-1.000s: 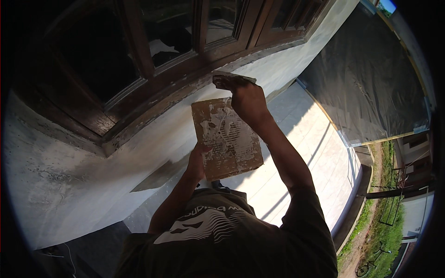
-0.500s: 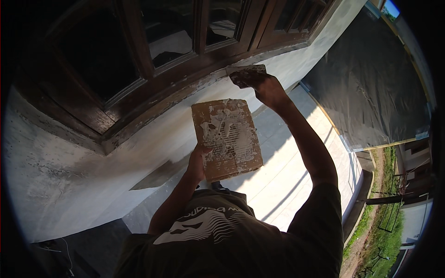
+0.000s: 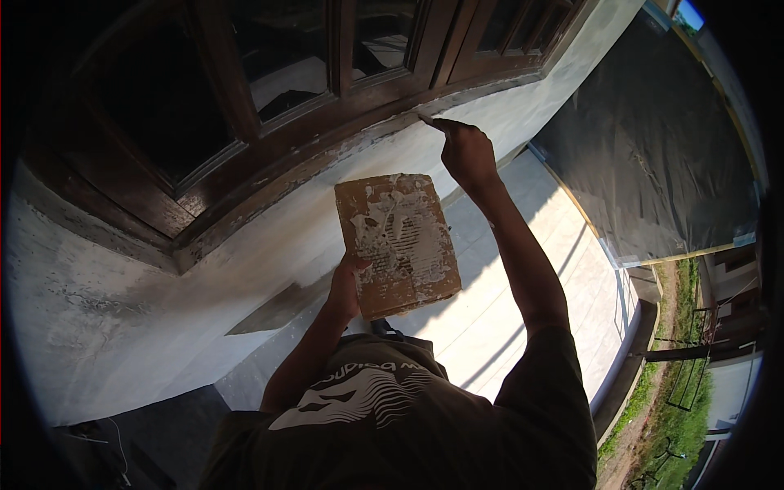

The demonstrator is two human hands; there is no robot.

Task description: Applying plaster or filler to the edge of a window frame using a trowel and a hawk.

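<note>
My left hand (image 3: 348,286) grips the lower left edge of a piece of brown cardboard (image 3: 356,201), its thumb on the upper face. Pale, pasty filler (image 3: 400,224) is smeared over much of the cardboard, with ridged marks in the middle. My right hand (image 3: 469,155) is closed at the wall just below the window ledge (image 3: 392,128). From its fingers a scraper (image 3: 434,122) juts to the left, seen nearly edge-on, its tip at the ledge. Most of the scraper is hidden by its angle and by the hand.
Above the ledge runs a dark wooden window frame (image 3: 286,131) with glass panes. The pale wall (image 3: 269,237) has patchy grey marks. Dark plastic sheeting (image 3: 653,147) hangs at the right, by a sunlit tiled floor (image 3: 523,286). Grass (image 3: 682,400) lies beyond a low wall.
My right hand has moved slightly left and turned, so the scraper's broad face no longer shows. The right forearm has swung left. The cardboard in my left hand has barely shifted.
</note>
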